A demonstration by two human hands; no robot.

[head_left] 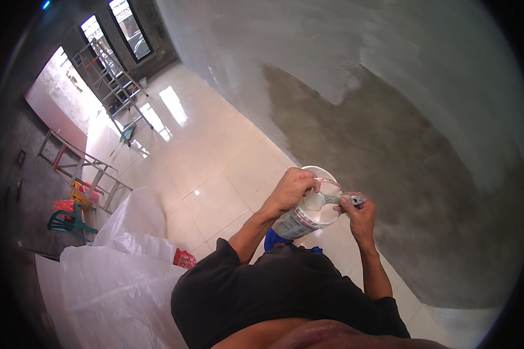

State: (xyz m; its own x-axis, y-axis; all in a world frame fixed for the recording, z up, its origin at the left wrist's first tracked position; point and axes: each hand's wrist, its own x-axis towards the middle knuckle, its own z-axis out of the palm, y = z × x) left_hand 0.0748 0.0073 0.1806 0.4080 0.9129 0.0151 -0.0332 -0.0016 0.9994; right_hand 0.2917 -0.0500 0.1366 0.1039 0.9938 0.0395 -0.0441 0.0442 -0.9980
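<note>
A round white bucket (pixel 296 225), with pale paint inside, hangs or stands before my body. My left hand (pixel 296 187) is closed at the bucket's upper left, its fingers on the pinkish, paint-smeared handle. With bent fingers, my right hand (pixel 361 217) grips the handle of a flat paintbrush (pixel 334 199). The brush lies across the bucket's mouth, its pale, paint-covered bristles pointing left, close to my left fingers. Whether the bristles touch the rim I cannot tell.
On the right rises a grey wall (pixel 367 128), part pale-coated, part darker. Plastic sheeting (pixel 122 279) covers something at left. A stepladder (pixel 113 81), a metal trestle (pixel 78 163) and a green plastic chair (pixel 70 222) stand farther off on the shiny tiled floor (pixel 198 157).
</note>
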